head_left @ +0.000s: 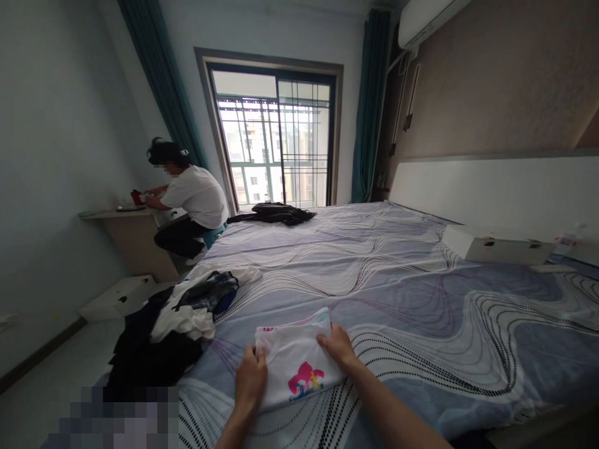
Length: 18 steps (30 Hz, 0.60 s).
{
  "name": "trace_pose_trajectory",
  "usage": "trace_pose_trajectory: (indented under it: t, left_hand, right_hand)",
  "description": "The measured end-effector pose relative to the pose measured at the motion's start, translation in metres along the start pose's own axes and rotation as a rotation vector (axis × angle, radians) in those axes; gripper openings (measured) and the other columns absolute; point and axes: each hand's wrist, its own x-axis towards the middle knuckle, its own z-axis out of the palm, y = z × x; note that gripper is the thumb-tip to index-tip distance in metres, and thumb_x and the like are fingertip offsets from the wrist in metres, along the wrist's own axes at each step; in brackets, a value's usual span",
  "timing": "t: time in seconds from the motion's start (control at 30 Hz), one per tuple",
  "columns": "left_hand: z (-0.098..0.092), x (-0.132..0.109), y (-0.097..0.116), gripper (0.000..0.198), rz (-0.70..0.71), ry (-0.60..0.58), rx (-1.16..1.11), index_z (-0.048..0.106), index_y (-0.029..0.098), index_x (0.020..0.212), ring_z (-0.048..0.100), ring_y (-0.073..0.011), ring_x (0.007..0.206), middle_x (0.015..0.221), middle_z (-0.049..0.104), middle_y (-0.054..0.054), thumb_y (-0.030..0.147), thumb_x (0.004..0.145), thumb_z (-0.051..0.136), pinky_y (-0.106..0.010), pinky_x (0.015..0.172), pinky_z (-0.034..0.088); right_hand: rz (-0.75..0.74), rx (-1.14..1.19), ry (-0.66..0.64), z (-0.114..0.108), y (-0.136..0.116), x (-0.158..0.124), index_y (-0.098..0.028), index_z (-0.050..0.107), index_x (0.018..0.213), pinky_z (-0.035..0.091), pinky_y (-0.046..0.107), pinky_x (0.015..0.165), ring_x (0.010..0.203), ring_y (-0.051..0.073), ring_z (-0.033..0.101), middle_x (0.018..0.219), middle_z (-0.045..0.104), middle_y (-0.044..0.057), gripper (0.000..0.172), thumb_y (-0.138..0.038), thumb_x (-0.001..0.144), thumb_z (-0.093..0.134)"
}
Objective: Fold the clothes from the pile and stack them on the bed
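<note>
A folded white cloth garment (285, 358) with a pink, yellow and blue print lies low over the patterned bedsheet (397, 312). My left hand (250, 377) grips its left edge, thumb on top and fingers curled. On the opposite side, my right hand (337, 347) pinches the right edge near the upper corner. Pink and pale green trim shows along the garment's far edge. The fingers under the cloth are hidden on both sides. Whether the cloth rests on the bed or is slightly raised, I cannot tell.
Dark and white clothes (182, 318) are heaped at the bed's left edge. Black clothing (276, 213) lies at the far end. A white box (500, 244) and a bottle (566, 242) stand by the headboard. Another person (196, 193) sits at a desk (126, 227), far left.
</note>
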Motion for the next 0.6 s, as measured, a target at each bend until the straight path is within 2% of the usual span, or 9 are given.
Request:
trace_pose_trajectory:
  t: [0.1, 0.17, 0.23, 0.3, 0.43, 0.6]
  left_hand:
    - [-0.002, 0.007, 0.015, 0.028, 0.104, -0.033, -0.18, 0.055, 0.024, 0.093, 0.07, -0.0247, 0.083, 0.087, 0.074, -0.007, 0.046, 0.094, 0.037, -0.032, 0.073, 0.049]
    - [0.002, 0.015, 0.027, 0.035, 0.19, -0.132, -0.333, 0.055, 0.024, 0.096, 0.07, -0.0228, 0.077, 0.084, 0.075, -0.004, 0.054, 0.093, 0.038, -0.031, 0.069, 0.05]
    - [0.012, 0.024, 0.038, 0.038, 0.203, -0.259, -0.37, 0.057, 0.023, 0.098, 0.071, -0.0215, 0.075, 0.085, 0.076, -0.003, 0.056, 0.092, 0.038, -0.029, 0.066, 0.051]
    - [0.027, 0.032, 0.046, 0.035, 0.164, -0.338, -0.295, 0.061, 0.021, 0.092, 0.071, -0.022, 0.076, 0.084, 0.076, -0.005, 0.052, 0.09, 0.044, -0.029, 0.066, 0.051]
    - [0.052, 0.037, 0.049, 0.032, 0.103, -0.35, -0.109, 0.066, 0.018, 0.072, 0.071, -0.0264, 0.079, 0.08, 0.076, -0.011, 0.046, 0.083, 0.055, -0.031, 0.068, 0.049]
    - [0.052, 0.031, 0.058, 0.023, 0.194, -0.314, 0.076, 0.067, 0.021, 0.09, 0.07, -0.0243, 0.091, 0.094, 0.077, -0.01, 0.034, 0.09, 0.048, -0.029, 0.075, 0.044]
  right_hand:
    - [-0.003, 0.085, 0.047, -0.016, 0.016, -0.009, -0.016, 0.068, 0.11, 0.049, 0.025, 0.083, 0.103, 0.023, 0.07, 0.11, 0.075, 0.011, 0.033, -0.032, 0.082, 0.062]
    - [0.009, 0.205, 0.116, -0.029, 0.033, -0.018, -0.016, 0.067, 0.11, 0.049, 0.025, 0.081, 0.1, 0.023, 0.07, 0.109, 0.075, 0.012, 0.035, -0.038, 0.084, 0.061]
    - [0.055, 0.302, 0.188, -0.039, 0.052, -0.029, -0.016, 0.066, 0.111, 0.051, 0.025, 0.077, 0.096, 0.024, 0.071, 0.108, 0.075, 0.012, 0.038, -0.042, 0.085, 0.06]
    - [0.15, 0.264, 0.22, -0.044, 0.07, -0.038, -0.015, 0.067, 0.11, 0.051, 0.026, 0.077, 0.095, 0.025, 0.072, 0.106, 0.076, 0.013, 0.037, -0.04, 0.083, 0.062]
    - [0.31, 0.128, 0.173, -0.042, 0.087, -0.043, -0.015, 0.071, 0.103, 0.05, 0.028, 0.076, 0.097, 0.028, 0.072, 0.104, 0.076, 0.015, 0.035, -0.036, 0.075, 0.069]
    - [0.292, 0.189, 0.144, -0.037, 0.085, -0.04, -0.013, 0.072, 0.099, 0.049, 0.026, 0.075, 0.097, 0.027, 0.072, 0.103, 0.076, 0.015, 0.032, -0.032, 0.073, 0.071]
